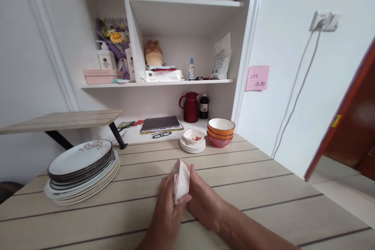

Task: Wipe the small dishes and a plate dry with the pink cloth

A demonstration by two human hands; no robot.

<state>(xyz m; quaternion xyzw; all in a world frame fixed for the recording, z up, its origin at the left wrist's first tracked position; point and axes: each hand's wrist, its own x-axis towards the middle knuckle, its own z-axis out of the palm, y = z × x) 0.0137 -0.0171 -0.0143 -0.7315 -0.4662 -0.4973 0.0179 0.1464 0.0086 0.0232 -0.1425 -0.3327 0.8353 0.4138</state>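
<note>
My left hand (166, 203) and my right hand (203, 201) meet above the near middle of the table, both closed on a small white dish (183, 179). The dish is tipped up on its side, so its outside faces me. A pale folded edge shows along its left side by my left fingers; I cannot tell whether that is a cloth or a rim. Beyond my hands, a square white bowl (193, 136) with red decoration rests on a stack of small white plates (193, 148). Right beside these stand stacked orange bowls (221, 127) over a pink-red bowl (219, 140).
On the left is a tall stack of large plates (82, 160), partly under a raised wooden shelf (64, 119) with black legs. Toward the back lie eyeglasses (161, 135) and a dark laptop (161, 123). A red jug (191, 107) and a dark bottle (204, 106) stand behind.
</note>
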